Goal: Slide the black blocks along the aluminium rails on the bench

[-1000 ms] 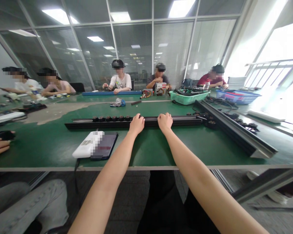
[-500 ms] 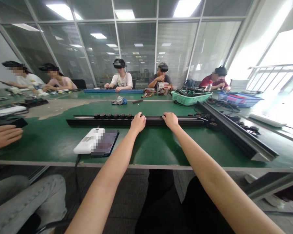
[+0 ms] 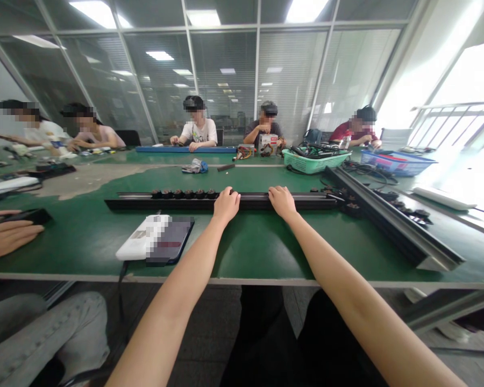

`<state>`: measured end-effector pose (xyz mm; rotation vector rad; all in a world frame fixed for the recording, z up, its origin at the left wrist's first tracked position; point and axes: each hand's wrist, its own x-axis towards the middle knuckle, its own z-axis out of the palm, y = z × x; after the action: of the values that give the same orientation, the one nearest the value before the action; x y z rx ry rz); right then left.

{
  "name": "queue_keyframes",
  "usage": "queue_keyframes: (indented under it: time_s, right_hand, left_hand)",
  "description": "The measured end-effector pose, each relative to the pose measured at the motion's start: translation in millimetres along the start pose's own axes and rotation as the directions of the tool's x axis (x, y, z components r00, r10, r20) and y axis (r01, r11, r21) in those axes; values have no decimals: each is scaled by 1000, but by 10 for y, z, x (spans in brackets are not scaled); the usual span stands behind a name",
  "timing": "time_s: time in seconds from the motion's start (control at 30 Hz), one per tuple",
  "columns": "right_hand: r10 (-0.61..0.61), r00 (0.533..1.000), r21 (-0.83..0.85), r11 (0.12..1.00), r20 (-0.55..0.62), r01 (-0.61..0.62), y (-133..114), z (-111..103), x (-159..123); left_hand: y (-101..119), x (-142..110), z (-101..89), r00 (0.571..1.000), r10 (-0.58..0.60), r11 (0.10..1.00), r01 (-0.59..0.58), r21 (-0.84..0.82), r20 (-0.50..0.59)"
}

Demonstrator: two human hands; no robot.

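Nearest: green counter [image 3: 262, 258], its pale front edge running below both grips. On it, nearer than the left grip and off to its left, a white device [image 3: 139, 239] with a dark phone-like slab [image 3: 173, 240] against its right side. Farther left of that grip, another person's hand [image 3: 16, 236] rests by a black object [image 3: 36, 216].

Left grip [image 3: 226, 206]: fingers bent over the top of a black rail [image 3: 255, 202], closed on it, fingertips hidden at the far side. Right grip [image 3: 282, 202]: likewise curled over the same rail, fingertips also hidden. A bare stretch of rail shows between the two.

Rail: long, straight, lying crosswise under both grips. Near face matt black; thin grey-silver strips along the upper part. Left end cut at a slant. Left of the left grip, a row of small dark round parts [image 3: 189, 194], brownish on top, fairly evenly set. Right end reaches a cluster of dark parts; whether it touches them, cannot tell.

Right of the right grip, a black-and-silver channel [image 3: 403, 228] lies aslant. Beyond the grips: grey-blue cloth [image 3: 194, 166], short dark bar [image 3: 226, 167], green basket [image 3: 317, 163] of black cables, long blue bar [image 3: 185, 150].
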<state>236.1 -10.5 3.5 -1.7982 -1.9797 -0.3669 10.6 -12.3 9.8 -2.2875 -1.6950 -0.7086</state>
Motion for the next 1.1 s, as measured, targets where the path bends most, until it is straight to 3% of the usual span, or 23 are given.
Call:
queue_keyframes:
  time_s: [0.23, 0.5, 1.1]
  right_hand:
    - [-13, 1000, 27, 1000, -3, 13, 50, -10, 3]
    - [-77, 997, -113, 991, 15, 79, -22, -44, 99]
    - [-34, 999, -65, 997, -30, 32, -18, 1, 63]
  left_hand:
    - [-39, 5, 30, 1000, 21, 1000, -21, 7, -19]
    - [-61, 41, 62, 1000, 14, 1000, -14, 5, -23]
    - [-143, 75, 92, 996, 71, 997, -73, -39, -48]
